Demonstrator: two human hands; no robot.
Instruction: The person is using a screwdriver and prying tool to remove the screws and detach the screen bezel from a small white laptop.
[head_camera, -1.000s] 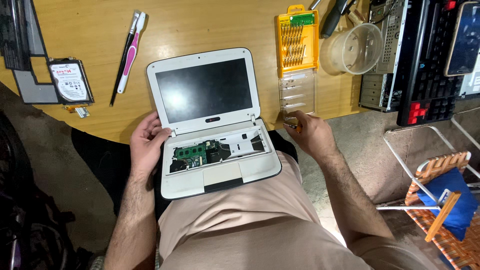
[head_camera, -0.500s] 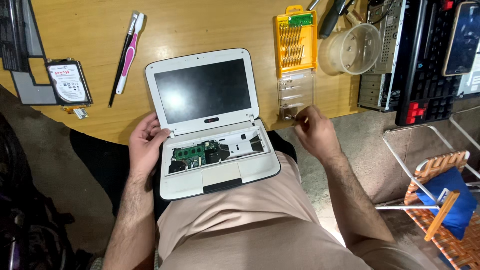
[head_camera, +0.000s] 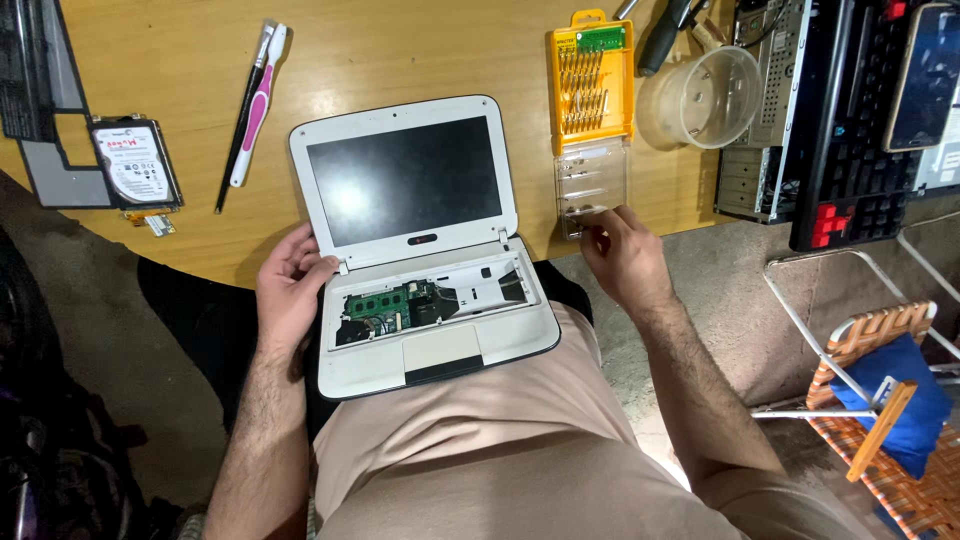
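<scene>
Here, at frame centre, my left hand (head_camera: 290, 295) clasps the opened white laptop (head_camera: 425, 240); my right hand (head_camera: 625, 262), fingers pinched, touches the clear screwdriver-bit case lid (head_camera: 590, 185) on the tabletop (head_camera: 400, 50).

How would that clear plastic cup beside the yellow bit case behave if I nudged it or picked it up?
The clear plastic cup looks thin-walled and seems empty, so probably light and easy to slide on the wooden table. It stands upright with a wide mouth; a push near the rim might tip it, and on its side it could roll. The walls would likely flex under a firm squeeze.
</scene>
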